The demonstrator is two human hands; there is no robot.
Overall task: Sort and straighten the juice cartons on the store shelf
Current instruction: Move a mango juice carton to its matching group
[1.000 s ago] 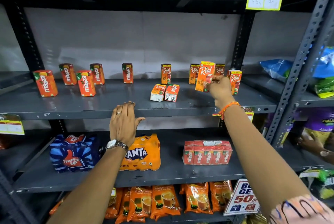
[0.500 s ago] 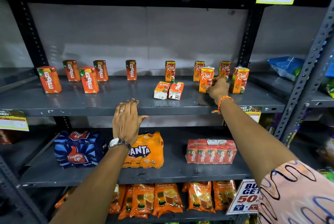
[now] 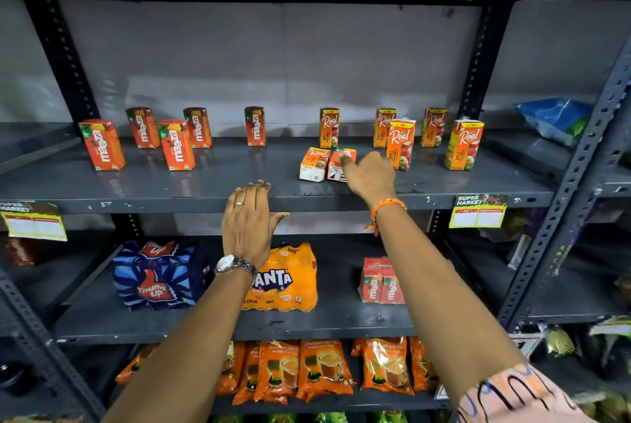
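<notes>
Okay, right hand (image 3: 370, 174) open, fingertips touching the nearer of two toppled Real cartons (image 3: 341, 164) just ahead of it, nothing gripped yet. Best to pinch that carton by its narrow sides, tip it upright, then slot it into the Real row (image 3: 400, 144) standing just right of the knuckles. Left hand (image 3: 247, 217) flat and open on the shelf edge (image 3: 170, 205), bracing, holding nothing.

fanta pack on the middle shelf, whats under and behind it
The Fanta pack sits on the grey shelf. The left hand and wrist cover its top left corner. What is behind it is hidden by the pack.
</notes>
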